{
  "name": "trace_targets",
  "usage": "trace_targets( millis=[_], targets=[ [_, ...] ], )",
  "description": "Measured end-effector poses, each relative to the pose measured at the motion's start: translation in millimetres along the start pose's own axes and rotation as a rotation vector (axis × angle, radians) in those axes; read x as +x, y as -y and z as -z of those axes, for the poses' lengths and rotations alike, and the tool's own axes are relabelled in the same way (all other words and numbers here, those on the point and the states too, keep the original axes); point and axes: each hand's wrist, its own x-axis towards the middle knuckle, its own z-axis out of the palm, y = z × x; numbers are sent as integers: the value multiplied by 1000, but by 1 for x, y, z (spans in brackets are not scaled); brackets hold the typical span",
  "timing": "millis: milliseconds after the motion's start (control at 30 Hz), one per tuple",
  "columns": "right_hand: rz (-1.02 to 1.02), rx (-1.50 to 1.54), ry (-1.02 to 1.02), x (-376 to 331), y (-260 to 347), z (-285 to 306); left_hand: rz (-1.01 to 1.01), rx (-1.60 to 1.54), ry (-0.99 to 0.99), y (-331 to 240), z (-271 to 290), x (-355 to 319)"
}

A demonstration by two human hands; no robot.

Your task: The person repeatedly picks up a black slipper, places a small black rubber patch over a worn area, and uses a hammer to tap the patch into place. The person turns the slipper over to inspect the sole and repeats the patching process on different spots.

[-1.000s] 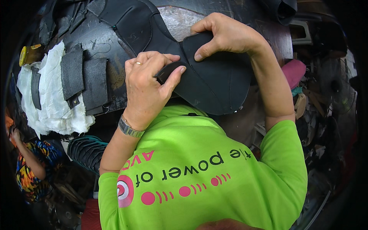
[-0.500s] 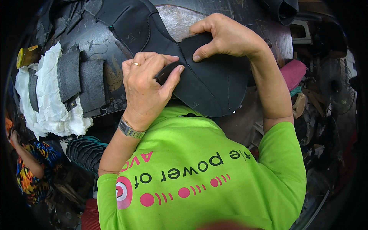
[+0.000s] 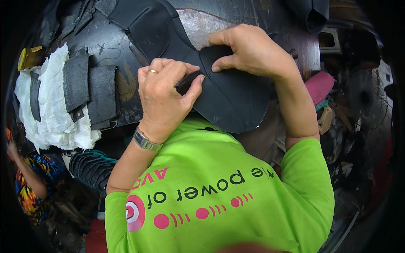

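Note:
A black leather shoe upper (image 3: 236, 95) with stitched seams lies over the near edge of the dark table. At its left edge my left hand (image 3: 162, 95), wearing a ring and a watch, pinches a raised, curled black flap between thumb and fingers. Whether this flap belongs to the upper or is a separate piece, I cannot tell. To the right, my right hand (image 3: 257, 50) grips the upper's far edge, thumb on top and fingers out of sight behind it. Another stitched part of the black leather (image 3: 147, 31) stretches away to the far left.
Dark grey strips (image 3: 102, 90) lie on crumpled white cloth (image 3: 52, 114) at left, near a yellow-lidded jar (image 3: 22, 60). Below hangs a stack of black pieces (image 3: 90, 170). Another person's arm (image 3: 31, 179) shows at lower left. A fan (image 3: 368, 99) and a pink object (image 3: 319, 87) are at right.
My right hand has slid slightly nearer along the upper's edge, its thumb still on top. The upper and my left hand sit marginally lower in view; the left pinch stays.

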Motion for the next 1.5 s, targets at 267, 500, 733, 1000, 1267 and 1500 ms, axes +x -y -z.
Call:
trace_targets(
  millis=[267, 500, 733, 1000, 1267, 1500],
  targets=[
    [65, -81, 72, 4, -1, 3, -7, -20, 15, 2, 1, 0],
    [87, -91, 153, 10, -1, 6, -32, -67, 56, 8, 4, 2],
    [112, -115, 165, 10, -1, 6, -59, -83, 111, 12, 9, 9],
    [70, -166, 324, 32, 9, 15, -84, -92, 105, 13, 9, 10],
    [-102, -332, 440, 52, 23, 26, -113, -87, 135, 15, 8, 12],
    [-68, -51, 100, 38, 6, 10, -121, -142, 107, 16, 6, 7]
  ],
)
